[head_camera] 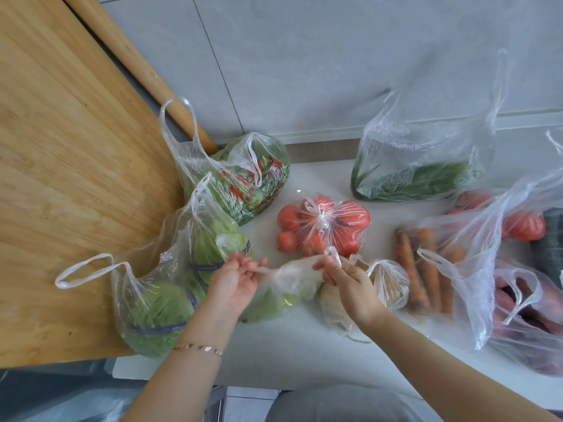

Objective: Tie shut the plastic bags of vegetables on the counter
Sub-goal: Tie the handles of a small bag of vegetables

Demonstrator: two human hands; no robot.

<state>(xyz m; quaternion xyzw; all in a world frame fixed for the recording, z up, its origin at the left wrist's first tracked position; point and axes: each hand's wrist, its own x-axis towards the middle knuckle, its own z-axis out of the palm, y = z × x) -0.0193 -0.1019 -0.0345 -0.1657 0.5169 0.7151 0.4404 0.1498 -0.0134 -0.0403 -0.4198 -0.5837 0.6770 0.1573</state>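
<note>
A clear plastic bag [292,280] with pale green vegetables lies at the counter's front, between my hands. My left hand [236,280] pinches one twisted handle of this bag and pulls it left. My right hand [347,277] grips the other handle, which loops over its fingers. Just behind them sits a bag of tomatoes [323,223], knotted at its top. A bag of lettuce heads [170,287] with loose handles lies to the left.
A wooden board [70,178] covers the left. Behind are a bag of packaged greens [249,181] and an untied bag of leafy greens [420,166]. To the right lie untied bags with carrots [426,269], tomatoes [524,226] and sweet potatoes [533,324]. The white counter [289,345] ends near me.
</note>
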